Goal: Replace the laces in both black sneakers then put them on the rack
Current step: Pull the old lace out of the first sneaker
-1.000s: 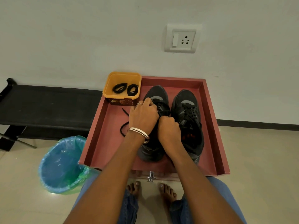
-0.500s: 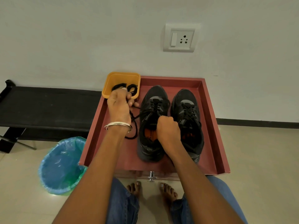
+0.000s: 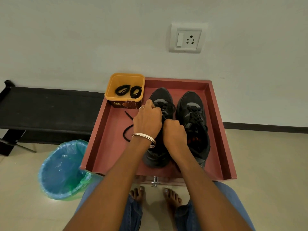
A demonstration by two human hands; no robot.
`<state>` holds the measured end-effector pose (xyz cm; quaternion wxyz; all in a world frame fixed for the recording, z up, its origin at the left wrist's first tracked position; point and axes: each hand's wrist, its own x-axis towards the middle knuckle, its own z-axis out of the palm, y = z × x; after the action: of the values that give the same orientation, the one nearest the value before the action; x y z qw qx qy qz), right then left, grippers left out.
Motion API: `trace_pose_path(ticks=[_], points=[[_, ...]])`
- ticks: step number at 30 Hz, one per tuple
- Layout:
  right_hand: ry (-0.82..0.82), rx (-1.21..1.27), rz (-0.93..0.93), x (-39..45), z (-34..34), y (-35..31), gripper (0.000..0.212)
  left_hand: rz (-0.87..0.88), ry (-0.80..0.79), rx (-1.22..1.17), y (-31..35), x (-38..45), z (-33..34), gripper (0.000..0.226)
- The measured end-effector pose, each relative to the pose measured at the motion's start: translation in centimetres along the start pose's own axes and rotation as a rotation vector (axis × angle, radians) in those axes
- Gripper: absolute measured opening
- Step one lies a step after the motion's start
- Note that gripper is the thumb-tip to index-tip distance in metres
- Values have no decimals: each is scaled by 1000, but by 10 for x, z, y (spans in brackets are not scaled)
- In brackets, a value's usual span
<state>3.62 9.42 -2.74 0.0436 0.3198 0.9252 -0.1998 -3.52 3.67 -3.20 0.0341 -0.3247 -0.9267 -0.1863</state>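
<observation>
Progress, judged from the current layout: early stage. Both hands work on the left sneaker (image 3: 160, 104), centre of frame, inside the red tray (image 3: 216, 124). One end of its old lace (image 3: 127, 130) trails loose on the tray floor, left of the hands, so unlacing looks under way but not finished. The right sneaker (image 3: 193, 114), just beside it to the right, is fully laced and untouched. Two coiled black laces (image 3: 129, 90), presumably the replacements, sit in the yellow tub (image 3: 124, 79) at the tray's upper left corner. Left to do: finish stripping both shoes, relace both, move them to the rack. The black bench (image 3: 46, 105) at left of frame may be that rack; cannot confirm.

Left hand (image 3: 147, 120): fingers curled over the lacing near the shoe's toe end, apparently pinching the lace; exact grip hidden. Right hand (image 3: 174, 132): closed fist on the shoe's tongue area, touching the left hand.

Sneakers: black, chunky soles, grey toe patches, orange lining visible inside the right one.
</observation>
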Motion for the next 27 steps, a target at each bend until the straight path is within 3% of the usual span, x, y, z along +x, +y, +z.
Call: trace_pose_path(ticks=[5, 10, 13, 15, 17, 20, 24, 27], points=[[2, 15, 18, 1, 1, -1, 21, -92, -61, -149, -6, 2, 4, 19], [6, -31, 2, 0, 1, -2, 19, -309, -176, -741, -14, 11, -6, 17], [2, -36, -11, 0, -1, -2, 20, -497, -79, -1177, -21, 12, -18, 35], [-3, -41, -20, -1, -2, -3, 19, -575, -37, -1462, -21, 8, -20, 35], [1, -41, -22, -2, -2, -3, 18, -605, -23, -1577, -15, 7, -20, 29], [1, -34, -13, -1, -2, -2, 20, -516, -3, -1389, -4, 9, -18, 23], [-8, 27, 9, -1, -2, -1, 21, -100, -21, -530, -5, 3, 1, 16], [-8, 17, -1, -1, -1, -1, 19, -19, -28, -261, -6, 0, 8, 28]])
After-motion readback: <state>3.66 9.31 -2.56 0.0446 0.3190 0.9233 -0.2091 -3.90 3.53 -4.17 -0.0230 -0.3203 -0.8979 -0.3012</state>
